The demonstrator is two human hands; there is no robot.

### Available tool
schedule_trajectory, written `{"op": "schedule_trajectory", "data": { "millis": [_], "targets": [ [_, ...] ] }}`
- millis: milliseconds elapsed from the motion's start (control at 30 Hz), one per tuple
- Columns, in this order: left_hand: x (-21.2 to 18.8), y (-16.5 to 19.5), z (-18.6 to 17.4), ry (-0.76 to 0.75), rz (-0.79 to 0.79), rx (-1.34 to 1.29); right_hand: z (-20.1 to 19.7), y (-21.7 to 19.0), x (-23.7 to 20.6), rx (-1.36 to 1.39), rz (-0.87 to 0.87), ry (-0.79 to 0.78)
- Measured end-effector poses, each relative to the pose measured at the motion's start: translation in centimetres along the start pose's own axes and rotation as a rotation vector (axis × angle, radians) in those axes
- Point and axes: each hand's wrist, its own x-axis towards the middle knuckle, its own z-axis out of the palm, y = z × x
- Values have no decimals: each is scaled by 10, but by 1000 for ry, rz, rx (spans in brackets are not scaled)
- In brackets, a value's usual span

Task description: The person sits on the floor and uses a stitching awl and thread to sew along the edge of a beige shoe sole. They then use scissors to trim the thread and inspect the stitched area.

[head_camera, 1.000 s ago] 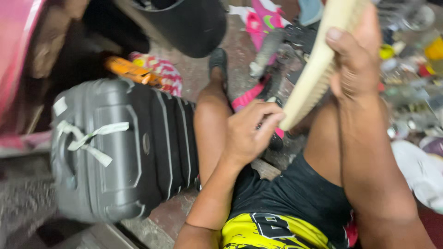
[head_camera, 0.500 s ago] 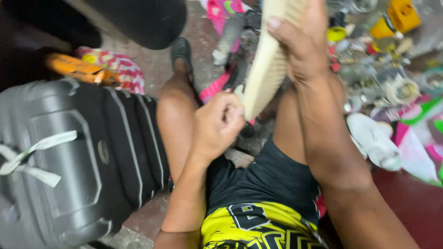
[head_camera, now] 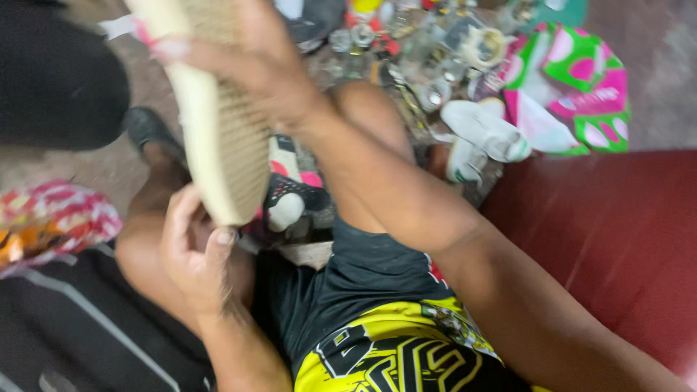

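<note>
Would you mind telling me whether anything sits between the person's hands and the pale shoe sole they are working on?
Nothing visible does. The right hand grips the upper part of the pale cream ribbed shoe sole directly, and the left hand meets its lower end, thumb just under the tip.

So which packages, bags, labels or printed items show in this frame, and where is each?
Green, pink and white printed bag: top right on the floor, crumpled.
Red, white and orange patterned bag: left edge, bunched, beside the dark suitcase.
Yellow and black printed shorts: bottom centre, worn.
No screens or signs show.
</note>
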Motion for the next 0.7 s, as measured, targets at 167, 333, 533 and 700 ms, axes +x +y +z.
{"op": "schedule_trajectory", "data": {
  "millis": [167, 333, 533, 700],
  "targets": [
    [-5, -23, 5, 74, 17, -147, -5, 14, 0, -51, -205, 40],
    [-1, -50, 5, 44, 232, -249, -11, 28, 1, 60, -215, 40],
    [26, -73, 9, -118, 230, -275, -43, 18, -3, -163, -354, 173],
    [27, -114, 14, -20, 147, -327, -65, 9, -8, -261, -391, 320]
  ]
}}
